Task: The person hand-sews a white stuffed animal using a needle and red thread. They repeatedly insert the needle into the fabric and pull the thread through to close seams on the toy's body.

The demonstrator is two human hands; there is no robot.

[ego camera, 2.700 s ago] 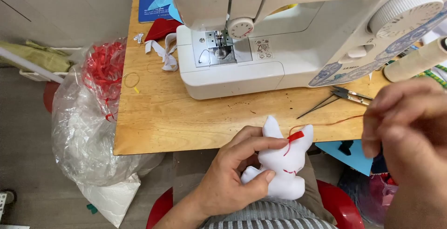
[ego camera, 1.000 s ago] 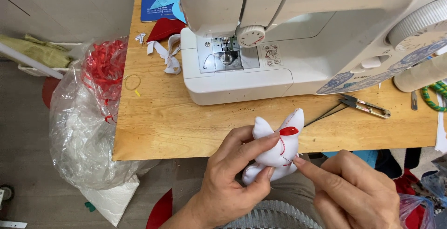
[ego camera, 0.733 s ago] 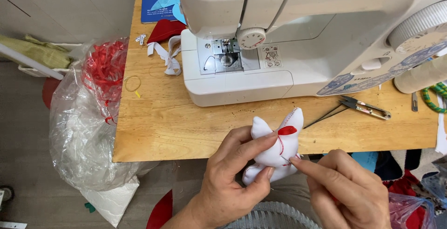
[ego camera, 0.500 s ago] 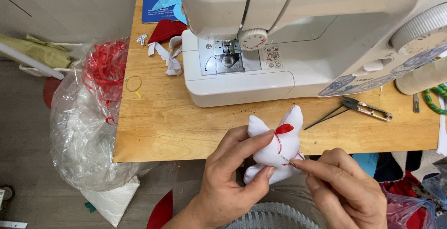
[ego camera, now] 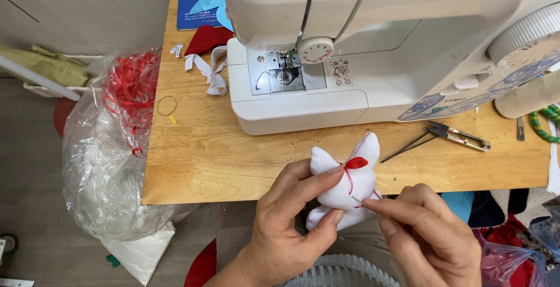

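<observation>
My left hand (ego camera: 289,220) grips a small white stuffed toy (ego camera: 345,177) with two pointed ears, a red patch and red thread on it. The toy is held just in front of the wooden table's front edge (ego camera: 233,191). My right hand (ego camera: 434,240) pinches a thin sewing needle (ego camera: 360,203) whose tip touches the toy's side below the red patch. Red thread runs from the patch down toward the needle.
A white sewing machine (ego camera: 379,48) fills the table's back. Thread snips (ego camera: 452,135) lie to the right, white and red fabric scraps (ego camera: 207,59) to the left. A clear plastic bag (ego camera: 111,158) with red strips hangs off the left edge.
My right hand came down from the upper right to the toy and now holds the needle against its side. The toy has tilted a little in my left hand.
</observation>
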